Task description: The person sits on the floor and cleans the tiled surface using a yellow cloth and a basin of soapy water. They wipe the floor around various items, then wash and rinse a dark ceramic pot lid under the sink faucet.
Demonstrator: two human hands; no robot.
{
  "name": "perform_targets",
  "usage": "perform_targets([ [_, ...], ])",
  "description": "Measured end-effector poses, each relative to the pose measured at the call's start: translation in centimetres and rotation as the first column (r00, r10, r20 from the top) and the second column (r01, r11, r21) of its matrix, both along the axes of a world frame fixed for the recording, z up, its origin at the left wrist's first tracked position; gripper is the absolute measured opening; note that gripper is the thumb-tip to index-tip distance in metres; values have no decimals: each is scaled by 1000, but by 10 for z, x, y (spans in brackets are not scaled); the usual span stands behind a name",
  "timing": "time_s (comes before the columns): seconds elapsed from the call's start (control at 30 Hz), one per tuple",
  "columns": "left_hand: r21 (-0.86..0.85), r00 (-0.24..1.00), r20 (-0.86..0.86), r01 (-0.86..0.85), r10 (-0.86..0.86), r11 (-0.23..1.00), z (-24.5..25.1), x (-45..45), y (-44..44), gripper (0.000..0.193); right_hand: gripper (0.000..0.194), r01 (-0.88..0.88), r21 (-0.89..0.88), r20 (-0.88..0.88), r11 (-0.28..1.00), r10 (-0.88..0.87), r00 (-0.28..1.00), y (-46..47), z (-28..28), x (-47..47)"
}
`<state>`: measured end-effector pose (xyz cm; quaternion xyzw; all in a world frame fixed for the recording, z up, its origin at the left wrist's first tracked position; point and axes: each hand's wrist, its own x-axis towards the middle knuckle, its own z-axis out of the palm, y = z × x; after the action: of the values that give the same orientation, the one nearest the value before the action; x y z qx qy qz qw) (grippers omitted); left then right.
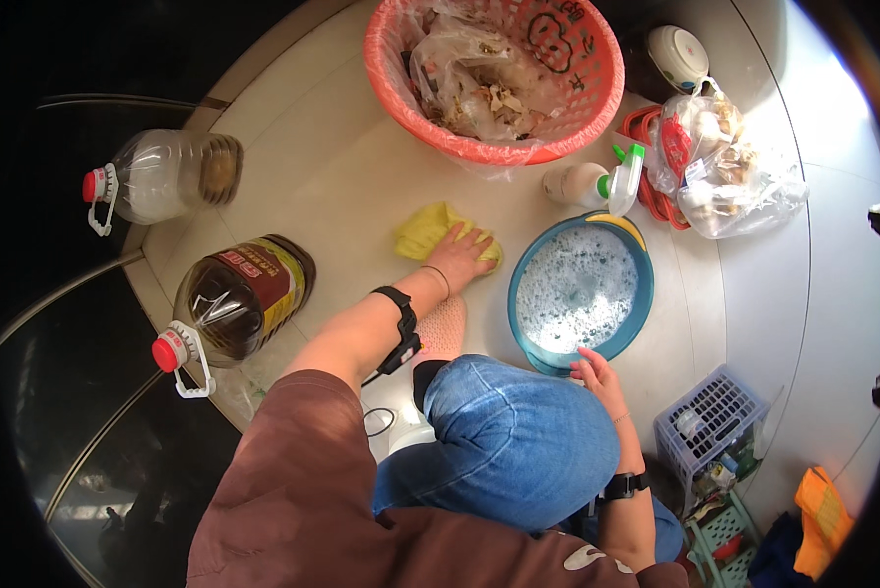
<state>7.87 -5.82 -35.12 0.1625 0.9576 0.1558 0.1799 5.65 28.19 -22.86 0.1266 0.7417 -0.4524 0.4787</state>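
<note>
A folded yellow cloth [431,229] lies on the pale tiled floor [366,176]. My left hand [457,259] presses down on its right part, with the fingers spread over the fabric. To the right stands a teal oval basin [646,294] with a yellow patch on its far rim. Foamy, bubbly water [579,290] fills much of it. My right hand [598,375] is at the basin's near rim beside my bent knee, holding nothing that I can see. Its fingers are partly curled, and whether they touch the rim I cannot tell.
Ahead stands a red lined basket [384,121] of rubbish. A spray bottle [576,184] is behind the basin, near bagged garlic bulbs [712,191]. Large plastic jugs [153,176], one holding dark liquid [245,298], stand left by black cabinets [65,294]. A lilac crate [708,419] is at right.
</note>
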Motion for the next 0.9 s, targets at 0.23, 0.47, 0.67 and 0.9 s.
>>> perform_targets([
  [0.23, -112, 994, 103, -14, 25, 994, 13, 50, -36, 34, 37, -78, 126, -112, 989, 93, 989, 18, 21, -17],
  [0.47, -191, 859, 389, -277, 332, 942, 19, 149, -36, 34, 37, -63, 81, -227, 995, 79, 971, 16, 37, -31],
  [0.67, 45, 485, 869, -277, 99, 960, 29, 146, -91, 61, 36, -143, 81, -434, 986, 164, 886, 4, 68, -34],
  [0.9, 220, 602, 731, -653, 320, 725, 81, 105, -125, 52, 42, -256, 303, -549, 918, 388, 741, 19, 118, -31],
])
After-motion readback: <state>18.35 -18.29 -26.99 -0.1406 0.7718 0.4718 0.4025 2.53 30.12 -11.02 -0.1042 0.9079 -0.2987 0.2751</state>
